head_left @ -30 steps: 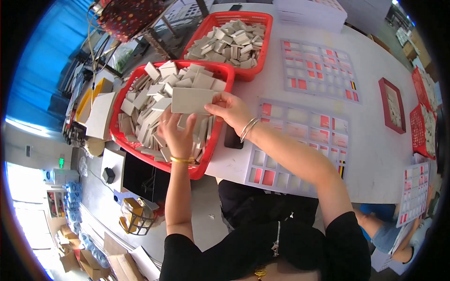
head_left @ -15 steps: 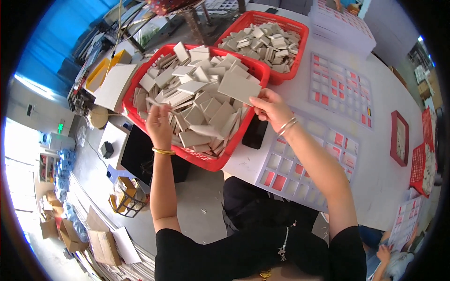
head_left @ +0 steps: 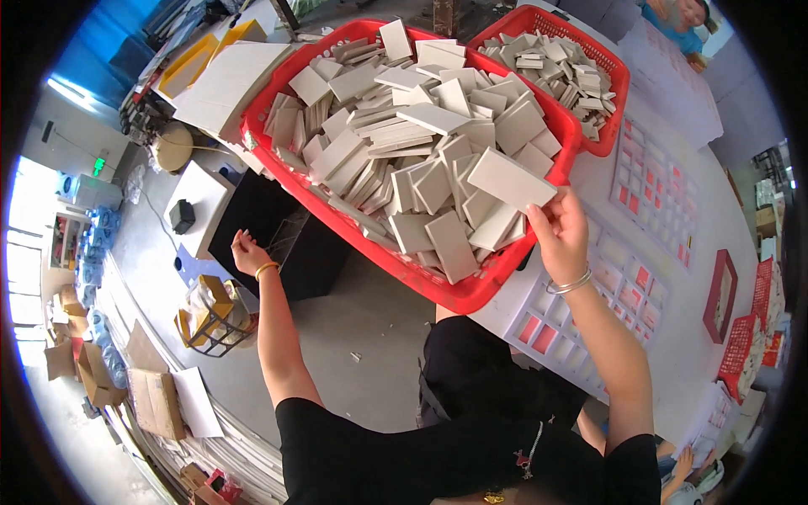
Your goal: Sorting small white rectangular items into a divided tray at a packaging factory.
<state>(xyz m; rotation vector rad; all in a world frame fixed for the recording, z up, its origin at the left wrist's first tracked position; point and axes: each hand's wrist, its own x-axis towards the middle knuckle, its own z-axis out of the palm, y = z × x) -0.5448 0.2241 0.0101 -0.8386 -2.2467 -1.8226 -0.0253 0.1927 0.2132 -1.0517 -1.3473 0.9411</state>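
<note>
One person's two bare grips, left (head_left: 251, 254) and right (head_left: 562, 231), with one pale tile (head_left: 509, 178) in the right. One white tabletop (head_left: 715, 210). Two large red baskets, the nearer (head_left: 480, 295) and the farther (head_left: 619, 97), both heaped with loose tiles (head_left: 433, 118), far too many to count. Two compartment trays, one near (head_left: 619, 303) and one farther off (head_left: 661, 189). One dark red frame (head_left: 714, 324). Two smaller red baskets at the right edge, one upper (head_left: 761, 293), one lower (head_left: 737, 353). Two yellow bins (head_left: 187, 67) at upper left. At least two other people, one at upper right (head_left: 672, 32), one at lower right (head_left: 683, 463), partly cut off.
</note>
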